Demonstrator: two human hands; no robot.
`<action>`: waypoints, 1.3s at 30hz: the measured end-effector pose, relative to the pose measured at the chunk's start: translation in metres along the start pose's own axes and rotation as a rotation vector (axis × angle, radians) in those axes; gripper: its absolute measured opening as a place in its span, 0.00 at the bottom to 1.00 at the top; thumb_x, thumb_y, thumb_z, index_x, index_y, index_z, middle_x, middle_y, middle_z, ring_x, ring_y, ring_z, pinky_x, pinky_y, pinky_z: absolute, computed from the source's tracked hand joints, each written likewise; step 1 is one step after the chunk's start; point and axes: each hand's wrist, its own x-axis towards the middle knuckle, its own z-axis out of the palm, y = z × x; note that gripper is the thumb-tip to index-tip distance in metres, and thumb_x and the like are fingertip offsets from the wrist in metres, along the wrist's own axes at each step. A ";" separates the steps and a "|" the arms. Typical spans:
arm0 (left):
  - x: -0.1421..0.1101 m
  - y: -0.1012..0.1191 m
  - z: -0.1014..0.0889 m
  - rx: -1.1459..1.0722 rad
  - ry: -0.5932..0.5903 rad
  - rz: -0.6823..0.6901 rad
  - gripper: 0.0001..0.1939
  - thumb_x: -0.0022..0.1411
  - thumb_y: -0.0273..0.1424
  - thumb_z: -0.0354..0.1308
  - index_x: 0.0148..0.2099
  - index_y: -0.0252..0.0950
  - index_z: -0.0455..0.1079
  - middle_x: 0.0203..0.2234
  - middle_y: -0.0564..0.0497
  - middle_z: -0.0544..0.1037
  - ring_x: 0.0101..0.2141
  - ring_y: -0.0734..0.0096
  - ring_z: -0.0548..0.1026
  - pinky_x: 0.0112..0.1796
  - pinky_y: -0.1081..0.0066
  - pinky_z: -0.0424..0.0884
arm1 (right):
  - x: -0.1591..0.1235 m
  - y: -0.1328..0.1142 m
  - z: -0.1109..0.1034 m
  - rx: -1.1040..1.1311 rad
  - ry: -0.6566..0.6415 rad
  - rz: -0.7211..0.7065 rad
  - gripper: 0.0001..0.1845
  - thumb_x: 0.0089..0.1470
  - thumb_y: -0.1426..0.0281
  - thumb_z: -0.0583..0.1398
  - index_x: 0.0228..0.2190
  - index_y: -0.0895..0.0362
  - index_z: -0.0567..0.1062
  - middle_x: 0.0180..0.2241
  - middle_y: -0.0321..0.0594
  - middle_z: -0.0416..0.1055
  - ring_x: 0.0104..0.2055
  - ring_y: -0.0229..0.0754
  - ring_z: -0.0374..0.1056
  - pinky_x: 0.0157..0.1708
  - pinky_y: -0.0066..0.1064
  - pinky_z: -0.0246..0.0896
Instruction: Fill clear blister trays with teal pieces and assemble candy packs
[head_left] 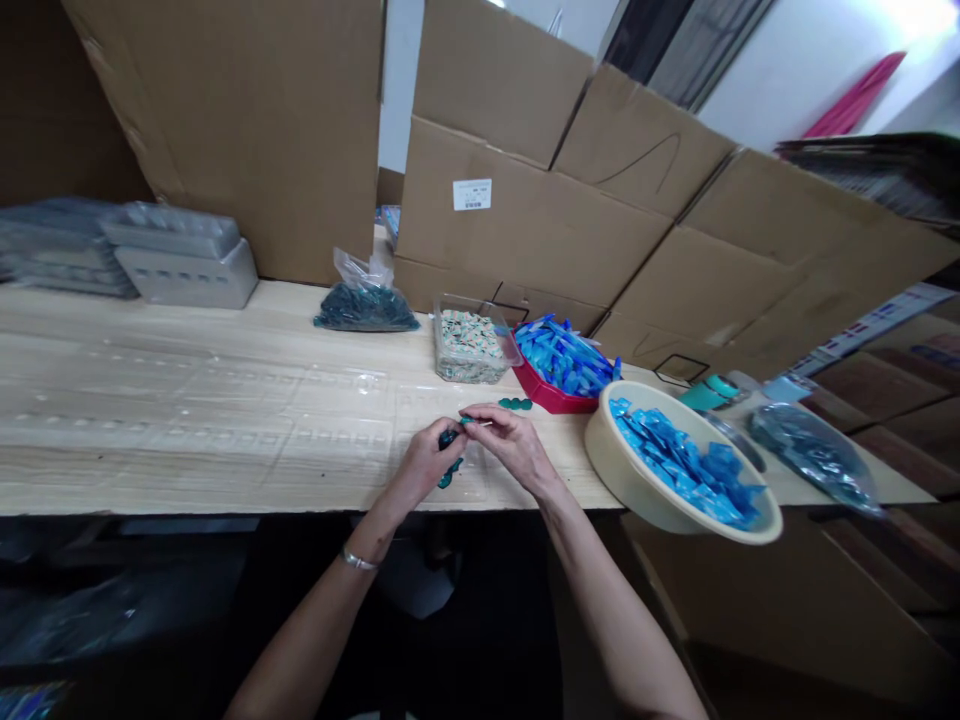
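Fine fingertip work in front of the clear tub: hands together, grip partly hidden

Reference point: the clear tub (471, 373), filled with pale pieces. Both hands meet on its near side, above the table (337, 350). The left hand (429, 463) is wrapped round a dark teal piece (448, 438); the right hand (517, 445) has thumb and finger pinched on a pale sliver (484, 423). Fingertips are touching or nearly so. Whether piece and sliver are in contact cannot be told.

A teal strip (450, 474) shows below the left hand, nearer the person than the tub; whether it joins the held piece is unclear. A second strip (515, 404) lies just off the tub's near right corner. The red tray (551, 397) stands immediately right of the tub.

Assessment: the left hand should steady the piece while the right makes small movements. Light pressure is advised, since the sliver looks thin and could slip or bend. Fingers kept off the meeting edges would allow alignment to be checked.
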 end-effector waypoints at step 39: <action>0.001 0.007 -0.006 -0.285 0.051 -0.184 0.20 0.53 0.42 0.56 0.44 0.35 0.70 0.23 0.54 0.68 0.22 0.78 0.67 0.24 0.77 0.63 | 0.058 0.100 -0.076 -0.902 -0.043 -0.206 0.08 0.51 0.73 0.59 0.32 0.57 0.80 0.33 0.42 0.77 0.36 0.44 0.70 0.37 0.32 0.62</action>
